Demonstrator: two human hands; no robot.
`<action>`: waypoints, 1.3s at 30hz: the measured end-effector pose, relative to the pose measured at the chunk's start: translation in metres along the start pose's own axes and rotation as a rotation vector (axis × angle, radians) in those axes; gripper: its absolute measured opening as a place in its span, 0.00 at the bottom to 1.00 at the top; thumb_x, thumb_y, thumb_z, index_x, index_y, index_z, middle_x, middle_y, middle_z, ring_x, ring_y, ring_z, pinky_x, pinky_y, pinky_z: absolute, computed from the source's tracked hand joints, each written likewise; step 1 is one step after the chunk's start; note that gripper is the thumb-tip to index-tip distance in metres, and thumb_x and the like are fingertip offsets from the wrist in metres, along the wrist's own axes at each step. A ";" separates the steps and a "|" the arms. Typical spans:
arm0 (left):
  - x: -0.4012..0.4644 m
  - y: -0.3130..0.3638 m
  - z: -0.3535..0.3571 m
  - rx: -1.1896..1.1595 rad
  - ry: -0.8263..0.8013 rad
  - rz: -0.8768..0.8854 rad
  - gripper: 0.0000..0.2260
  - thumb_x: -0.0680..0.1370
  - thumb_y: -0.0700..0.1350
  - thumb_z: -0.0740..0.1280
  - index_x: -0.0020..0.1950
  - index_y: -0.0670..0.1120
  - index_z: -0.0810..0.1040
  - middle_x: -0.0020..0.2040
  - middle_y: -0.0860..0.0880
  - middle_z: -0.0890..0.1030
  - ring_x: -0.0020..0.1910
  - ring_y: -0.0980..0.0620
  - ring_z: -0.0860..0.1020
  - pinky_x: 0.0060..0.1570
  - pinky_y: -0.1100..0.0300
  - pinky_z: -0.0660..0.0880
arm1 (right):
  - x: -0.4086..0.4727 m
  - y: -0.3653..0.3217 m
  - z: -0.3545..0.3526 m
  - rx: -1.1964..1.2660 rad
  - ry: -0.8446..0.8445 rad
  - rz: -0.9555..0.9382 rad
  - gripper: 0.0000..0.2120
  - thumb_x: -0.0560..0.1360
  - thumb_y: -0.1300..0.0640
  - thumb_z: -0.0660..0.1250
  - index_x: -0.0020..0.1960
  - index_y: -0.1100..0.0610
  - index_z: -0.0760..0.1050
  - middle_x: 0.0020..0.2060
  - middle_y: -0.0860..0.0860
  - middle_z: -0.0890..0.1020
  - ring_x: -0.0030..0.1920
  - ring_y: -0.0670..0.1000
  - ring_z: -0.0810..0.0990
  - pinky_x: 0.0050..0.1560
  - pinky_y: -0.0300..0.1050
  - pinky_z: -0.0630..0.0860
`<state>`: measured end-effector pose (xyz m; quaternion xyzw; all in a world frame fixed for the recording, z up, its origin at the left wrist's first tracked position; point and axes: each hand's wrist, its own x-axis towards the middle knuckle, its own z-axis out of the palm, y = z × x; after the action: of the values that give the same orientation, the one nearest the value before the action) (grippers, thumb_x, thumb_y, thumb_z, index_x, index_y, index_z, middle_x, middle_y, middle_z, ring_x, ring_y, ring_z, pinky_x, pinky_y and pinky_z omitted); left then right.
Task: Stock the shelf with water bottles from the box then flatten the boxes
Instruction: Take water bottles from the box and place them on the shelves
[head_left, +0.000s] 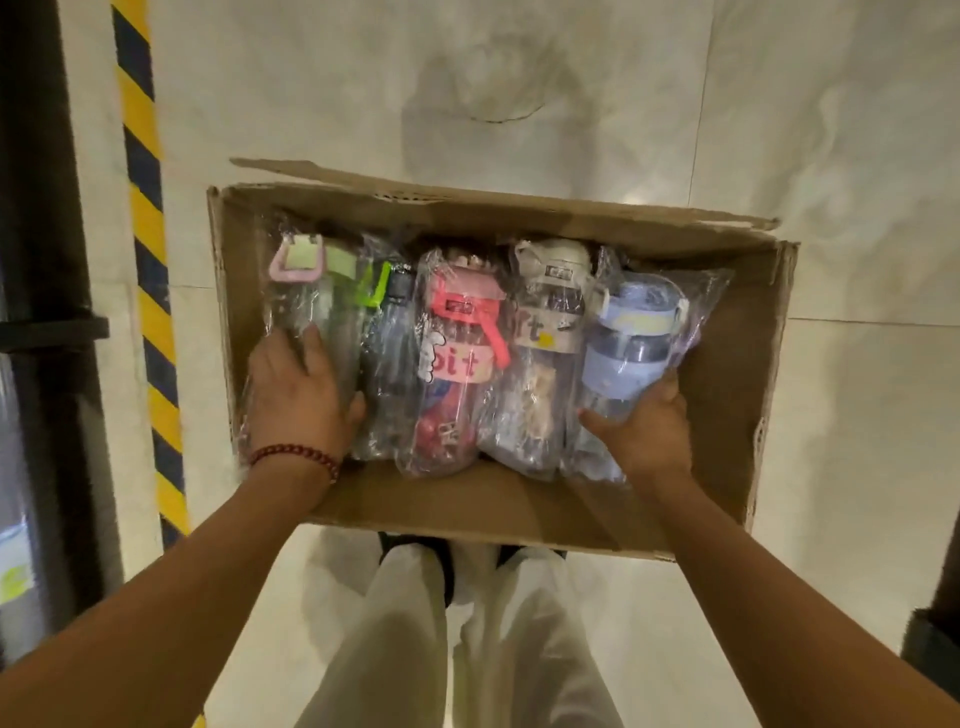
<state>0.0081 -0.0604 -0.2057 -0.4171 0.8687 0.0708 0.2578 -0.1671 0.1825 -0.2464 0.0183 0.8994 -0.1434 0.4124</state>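
Now, working left to right across the open box (727, 364), your left hand (298, 395) lies over the wrapped bottle with the pale green cap (306, 291) at the box's left wall, fingers spread over the film and thumb hooked in beside the dark bottle with the lime-green handle (384, 353). Curl round the body itself before you lift, since the loose film will likely slide. Next come the pink-lidded bottle (457, 364) and the cream-lidded bottle (550, 332), packed touching, all lying flat with caps toward the far wall. Your right hand (641, 426) cups the base of the lavender bottle (623, 353), thumb and fingers wrapped round it; the box floor is bare from there to the right wall. Lift both end bottles straight up so their crinkled sleeves don't drag the neighbours. Every bottle is a smooth translucent cylinder in glossy, wrinkled plastic. Worn, creased cardboard forms the box, its far flap ragged, resting on the pale, glossy floor (831, 130).
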 end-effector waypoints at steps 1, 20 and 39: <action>-0.003 0.000 0.005 -0.007 0.048 0.014 0.35 0.67 0.46 0.75 0.68 0.33 0.65 0.62 0.29 0.67 0.61 0.31 0.66 0.59 0.39 0.68 | 0.002 -0.002 0.003 0.055 0.027 0.024 0.48 0.64 0.44 0.77 0.73 0.62 0.56 0.66 0.60 0.70 0.65 0.61 0.71 0.63 0.57 0.71; 0.051 0.006 -0.003 0.079 -0.289 -0.334 0.38 0.68 0.68 0.67 0.61 0.37 0.69 0.56 0.37 0.73 0.56 0.42 0.69 0.57 0.51 0.66 | 0.008 -0.025 0.015 0.242 0.281 0.170 0.42 0.62 0.51 0.79 0.67 0.63 0.62 0.61 0.60 0.70 0.62 0.61 0.70 0.60 0.53 0.68; 0.040 0.008 0.007 -0.596 -0.309 -0.645 0.46 0.58 0.62 0.77 0.67 0.38 0.65 0.63 0.36 0.71 0.60 0.37 0.73 0.57 0.46 0.74 | 0.013 -0.012 0.021 0.326 0.313 0.122 0.40 0.59 0.51 0.79 0.64 0.61 0.64 0.57 0.57 0.74 0.57 0.58 0.74 0.58 0.58 0.74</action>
<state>-0.0160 -0.0810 -0.2326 -0.7062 0.5880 0.2947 0.2621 -0.1618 0.1638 -0.2659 0.1611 0.9145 -0.2572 0.2675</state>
